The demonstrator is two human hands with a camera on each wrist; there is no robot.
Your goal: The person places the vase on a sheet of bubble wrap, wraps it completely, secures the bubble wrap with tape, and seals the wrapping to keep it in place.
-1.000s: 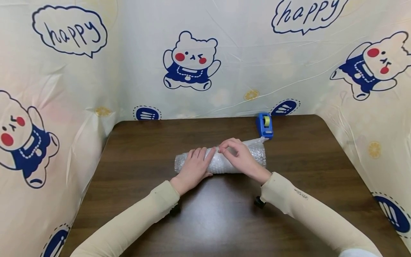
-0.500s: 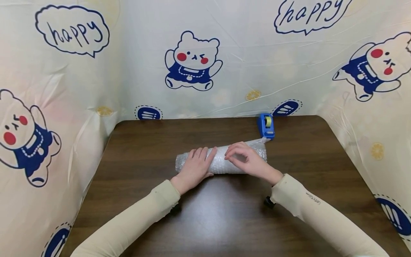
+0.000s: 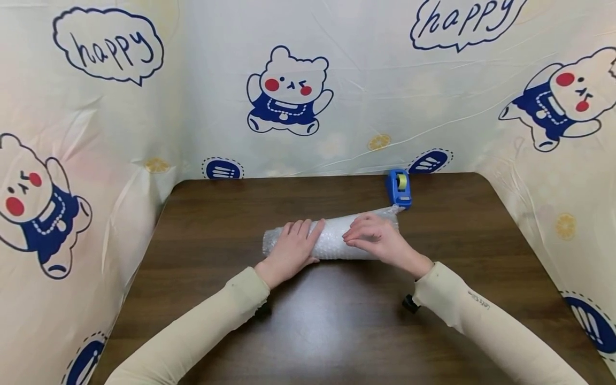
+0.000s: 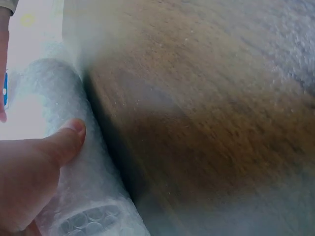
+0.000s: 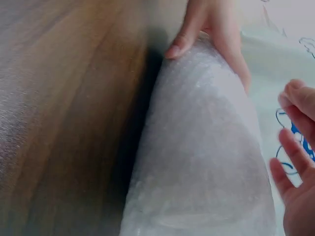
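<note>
A cylindrical roll of bubble wrap [image 3: 332, 238] lies crosswise on the brown table, its right end partly behind my right hand. My left hand [image 3: 291, 248] grips its left half, fingers over the top and thumb against the near side. In the left wrist view that thumb [image 4: 69, 140] presses on the bubbly surface, close to the roll's open end. My right hand [image 3: 377, 238] hovers over the right half, fingers loosely bent. In the right wrist view its thumb and a fingertip [image 5: 294, 88] come together beside the roll, with nothing visible between them.
A blue tape dispenser [image 3: 398, 190] with yellowish tape stands at the table's back edge, right beside the twisted corner of wrap [image 3: 397, 208]. The dark wooden table [image 3: 216, 214] is enclosed by a printed cloth [image 3: 346, 107] at the back and both sides.
My right hand has moved to the right along the roll and away from the left hand. The left hand keeps its hold, and the roll stays in place.
</note>
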